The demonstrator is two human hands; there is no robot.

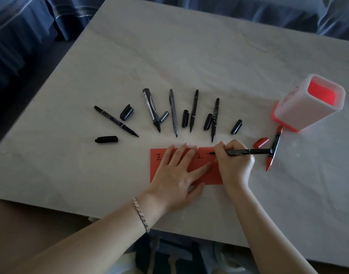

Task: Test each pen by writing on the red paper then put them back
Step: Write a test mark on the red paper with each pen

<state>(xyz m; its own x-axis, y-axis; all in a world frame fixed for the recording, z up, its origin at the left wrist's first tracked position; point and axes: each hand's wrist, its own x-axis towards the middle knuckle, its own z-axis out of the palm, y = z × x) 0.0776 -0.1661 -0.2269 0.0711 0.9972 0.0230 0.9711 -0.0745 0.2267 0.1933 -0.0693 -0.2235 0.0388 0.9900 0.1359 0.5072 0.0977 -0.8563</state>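
Note:
A red paper [206, 176] lies on the pale table [169, 56] near its front edge, with black characters written on it. My left hand [176, 175] presses flat on the paper, fingers spread. My right hand [234, 161] grips a black pen [248, 151] whose tip touches the paper's upper right part beside a fresh black stroke. Several uncapped black pens lie in a fan behind the paper, among them a thick marker [151, 108] and a grey pen [173, 111], with loose black caps [126, 112] between them. A red-tipped pen [273, 148] and its red cap [261, 142] lie to the right.
A white pen holder with a red base and red inside [300, 113] stands at the right, behind the red-tipped pen. Blue fabric [31, 26] borders the table at the back and left. A bracelet sits on my left wrist [141, 214].

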